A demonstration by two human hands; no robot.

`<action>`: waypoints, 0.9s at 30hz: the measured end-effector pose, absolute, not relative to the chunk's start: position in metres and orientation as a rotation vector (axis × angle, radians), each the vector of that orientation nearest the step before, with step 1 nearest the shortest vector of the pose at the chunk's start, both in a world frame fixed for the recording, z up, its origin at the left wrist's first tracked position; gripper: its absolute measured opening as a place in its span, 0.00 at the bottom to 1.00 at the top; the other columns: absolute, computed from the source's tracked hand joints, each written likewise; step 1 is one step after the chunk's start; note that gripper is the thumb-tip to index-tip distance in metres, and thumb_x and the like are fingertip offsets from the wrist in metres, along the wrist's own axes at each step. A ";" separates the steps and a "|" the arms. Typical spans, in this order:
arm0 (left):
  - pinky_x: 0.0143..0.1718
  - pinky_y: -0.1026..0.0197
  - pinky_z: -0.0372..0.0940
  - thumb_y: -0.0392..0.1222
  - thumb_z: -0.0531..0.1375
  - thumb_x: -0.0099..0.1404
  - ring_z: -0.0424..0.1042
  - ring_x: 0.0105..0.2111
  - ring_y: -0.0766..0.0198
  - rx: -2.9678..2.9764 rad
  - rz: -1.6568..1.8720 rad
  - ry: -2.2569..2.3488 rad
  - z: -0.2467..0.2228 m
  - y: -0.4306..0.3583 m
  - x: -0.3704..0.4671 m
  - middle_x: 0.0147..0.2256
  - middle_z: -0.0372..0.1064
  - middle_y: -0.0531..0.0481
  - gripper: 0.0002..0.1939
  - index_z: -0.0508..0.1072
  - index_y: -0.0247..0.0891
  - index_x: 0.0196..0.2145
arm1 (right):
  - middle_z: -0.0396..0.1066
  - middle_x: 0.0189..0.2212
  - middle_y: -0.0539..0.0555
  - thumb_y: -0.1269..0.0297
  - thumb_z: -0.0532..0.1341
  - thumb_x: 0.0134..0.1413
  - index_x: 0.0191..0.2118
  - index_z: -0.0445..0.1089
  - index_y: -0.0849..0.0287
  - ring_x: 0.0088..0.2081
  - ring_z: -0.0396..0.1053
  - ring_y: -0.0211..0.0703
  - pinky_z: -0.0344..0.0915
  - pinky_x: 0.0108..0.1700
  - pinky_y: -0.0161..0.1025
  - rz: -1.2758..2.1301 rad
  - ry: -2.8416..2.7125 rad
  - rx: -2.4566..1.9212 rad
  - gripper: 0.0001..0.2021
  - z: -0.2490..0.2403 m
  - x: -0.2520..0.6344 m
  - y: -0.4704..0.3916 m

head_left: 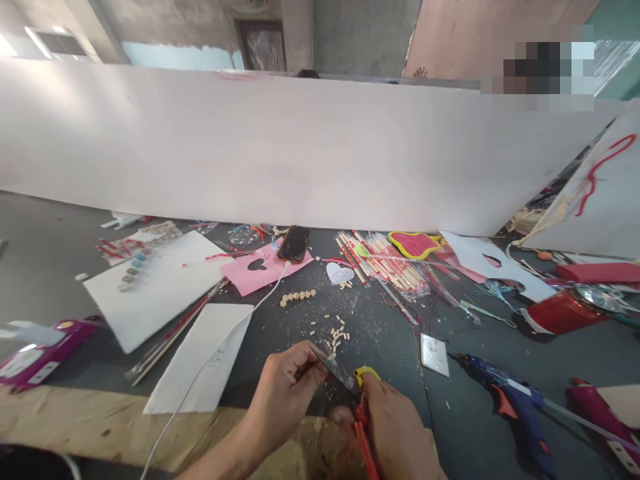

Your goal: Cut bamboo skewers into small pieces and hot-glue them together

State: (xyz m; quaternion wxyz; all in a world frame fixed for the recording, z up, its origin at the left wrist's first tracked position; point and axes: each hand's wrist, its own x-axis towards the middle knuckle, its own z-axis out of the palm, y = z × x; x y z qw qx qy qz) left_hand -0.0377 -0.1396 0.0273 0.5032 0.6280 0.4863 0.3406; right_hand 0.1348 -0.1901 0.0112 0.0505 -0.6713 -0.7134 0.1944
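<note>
My right hand is closed around a bladed tool with red and yellow parts on its handle; its exact kind is unclear. The grey metal blade points up and left toward my left hand. The thumb and fingers of that hand are pinched together at the blade's tip, and whatever they hold is hidden. Just beyond the fingers lie several short pale cut stick pieces among fine crumbs. Farther off is a small row of joined stick pieces, left of a white paper heart.
A white board stands across the back. Bundled red and pale sticks and a phone on pink felt lie before it. A blue glue gun and a red can are at right; white sheets at left.
</note>
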 end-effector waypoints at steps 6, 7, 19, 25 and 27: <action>0.13 0.70 0.40 0.47 0.63 0.52 0.44 0.10 0.77 0.872 0.633 0.802 0.033 -0.132 -0.045 0.17 0.70 0.50 0.13 0.64 0.36 0.25 | 0.74 0.30 0.55 0.62 0.56 0.53 0.40 0.65 0.59 0.31 0.72 0.46 0.59 0.31 0.34 0.633 -2.172 -1.923 0.10 0.009 0.135 -0.193; 0.13 0.70 0.39 0.46 0.63 0.51 0.44 0.10 0.77 0.859 0.614 0.797 0.033 -0.131 -0.046 0.17 0.70 0.50 0.13 0.64 0.36 0.25 | 0.74 0.30 0.55 0.61 0.56 0.53 0.40 0.66 0.58 0.31 0.72 0.46 0.59 0.30 0.34 0.630 -2.170 -1.928 0.10 0.009 0.134 -0.193; 0.23 0.67 0.51 0.35 0.51 0.61 0.61 0.19 0.70 1.906 0.922 1.377 0.021 -0.145 -0.045 0.17 0.61 0.54 0.13 0.68 0.36 0.20 | 0.76 0.32 0.56 0.61 0.55 0.56 0.43 0.66 0.57 0.34 0.74 0.48 0.61 0.32 0.36 0.644 -2.130 -2.058 0.10 0.016 0.120 -0.188; 0.17 0.69 0.50 0.42 0.58 0.57 0.57 0.16 0.72 1.240 0.787 1.039 0.033 -0.136 -0.048 0.21 0.70 0.51 0.09 0.69 0.34 0.24 | 0.76 0.30 0.55 0.61 0.54 0.57 0.40 0.66 0.57 0.32 0.74 0.48 0.60 0.30 0.35 0.517 -2.196 -2.026 0.09 0.014 0.125 -0.189; 0.14 0.70 0.42 0.44 0.61 0.55 0.48 0.12 0.76 1.031 0.746 0.907 0.033 -0.132 -0.051 0.19 0.70 0.51 0.11 0.67 0.34 0.24 | 0.76 0.29 0.54 0.60 0.55 0.56 0.39 0.66 0.57 0.31 0.74 0.46 0.59 0.29 0.34 0.471 -2.201 -1.979 0.08 0.015 0.126 -0.190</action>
